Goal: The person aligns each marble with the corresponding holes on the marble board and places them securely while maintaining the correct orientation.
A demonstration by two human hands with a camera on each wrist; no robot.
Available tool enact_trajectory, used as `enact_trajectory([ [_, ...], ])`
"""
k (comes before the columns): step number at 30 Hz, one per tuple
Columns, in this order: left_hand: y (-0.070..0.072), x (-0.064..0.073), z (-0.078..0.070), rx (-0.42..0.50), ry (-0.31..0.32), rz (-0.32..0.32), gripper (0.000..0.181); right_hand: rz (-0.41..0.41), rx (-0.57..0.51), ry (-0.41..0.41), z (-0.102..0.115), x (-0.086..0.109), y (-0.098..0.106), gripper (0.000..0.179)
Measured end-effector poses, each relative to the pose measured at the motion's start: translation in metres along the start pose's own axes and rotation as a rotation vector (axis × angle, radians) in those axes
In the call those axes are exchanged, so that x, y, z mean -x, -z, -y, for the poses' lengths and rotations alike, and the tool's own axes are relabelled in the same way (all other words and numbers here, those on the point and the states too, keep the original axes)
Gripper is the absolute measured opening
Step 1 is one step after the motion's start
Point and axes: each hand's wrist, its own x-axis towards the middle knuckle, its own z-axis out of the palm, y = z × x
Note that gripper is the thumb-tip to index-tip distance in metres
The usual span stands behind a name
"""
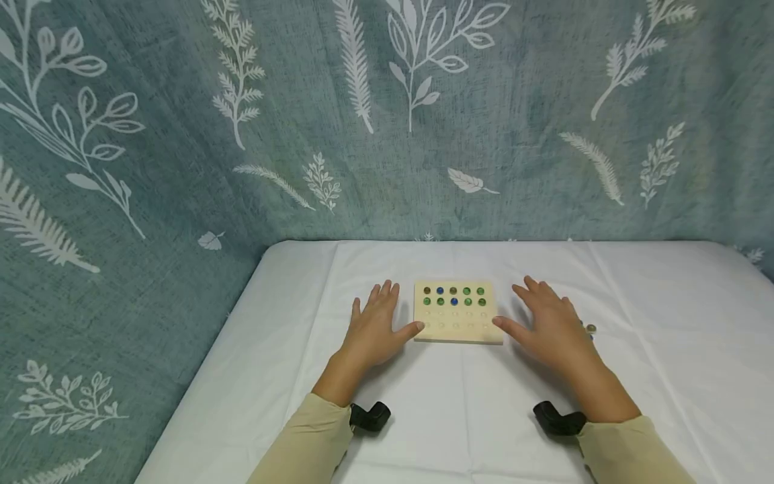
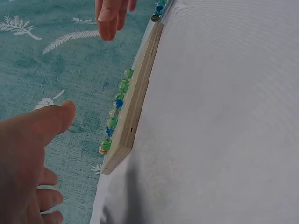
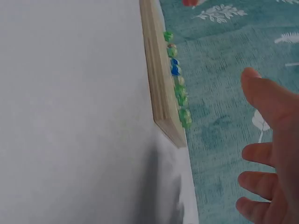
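A pale wooden board (image 1: pixel 447 334) with rows of round hollows lies on the white cloth. Glass marbles (image 1: pixel 454 302), green, blue and brownish, fill its two far rows; the two near rows hold none. My left hand (image 1: pixel 376 331) hovers at the board's left side, fingers spread, thumb by the left edge. On the other side my right hand (image 1: pixel 553 329) is spread likewise, its thumb close to the right edge. Both hands hold nothing. In the left wrist view the board's side (image 2: pixel 135 107) shows with marbles standing above its top.
A few loose marbles (image 1: pixel 591 329) lie on the cloth right of the right hand, which partly hides them. A blue-green leaf-patterned curtain (image 1: pixel 387 188) hangs behind and left of the white-covered table (image 1: pixel 423 430). Black wrist devices (image 1: pixel 370 417) sit at both cuffs.
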Motion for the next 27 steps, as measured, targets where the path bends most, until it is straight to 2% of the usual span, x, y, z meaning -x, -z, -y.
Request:
enact_trajectory([
  [6,-0.007,-0.001,0.006,0.179,-0.039,0.044,0.082,-0.070,-0.147,-0.117,-0.025,0.001,0.008,0.080],
  [11,-0.015,-0.004,0.011,0.294,-0.031,0.064,0.075,-0.133,-0.201,-0.201,-0.053,0.002,0.008,0.067],
  [16,-0.024,-0.006,0.015,0.316,-0.044,0.035,0.070,-0.124,-0.224,-0.233,-0.068,0.002,0.001,0.054],
  [22,-0.030,-0.008,0.016,0.306,-0.056,0.002,0.066,-0.100,-0.233,-0.215,-0.070,0.001,-0.005,0.050],
  [27,-0.033,-0.008,0.016,0.286,-0.075,0.008,0.065,-0.098,-0.231,-0.203,-0.070,0.003,-0.006,0.044],
])
